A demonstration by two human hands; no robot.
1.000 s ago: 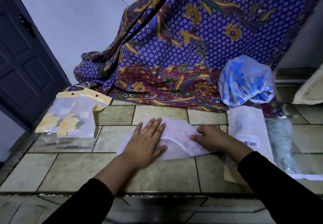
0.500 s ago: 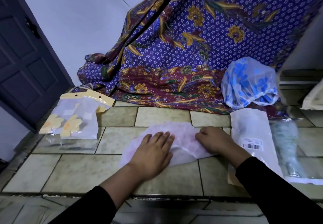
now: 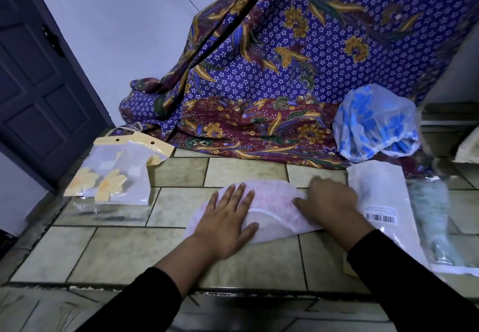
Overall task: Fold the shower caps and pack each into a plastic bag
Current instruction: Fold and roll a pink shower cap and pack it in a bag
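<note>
A pale pink shower cap [image 3: 269,202] lay flattened on the tiled counter [image 3: 124,251] near its front edge, folded to a half-round with its long axis running from 9 o'clock to 3 o'clock and slightly tilted, its curved edge toward 12 o'clock. The left hand [image 3: 225,223] pressed flat on its 9 o'clock half, fingers spread and straight. The right hand [image 3: 329,202] rested on its 3 o'clock end, blurred, so whether its fingers pinched the cap could not be told. Just beside it at 3 o'clock lay a white plastic bag [image 3: 381,197] with a barcode label, long axis running 12 to 6. A blue flowered shower cap [image 3: 373,122] sat puffed at 1 o'clock against a patterned cloth [image 3: 285,72]. Bags with yellow flowers [image 3: 114,173] lay at 10 o'clock.
</note>
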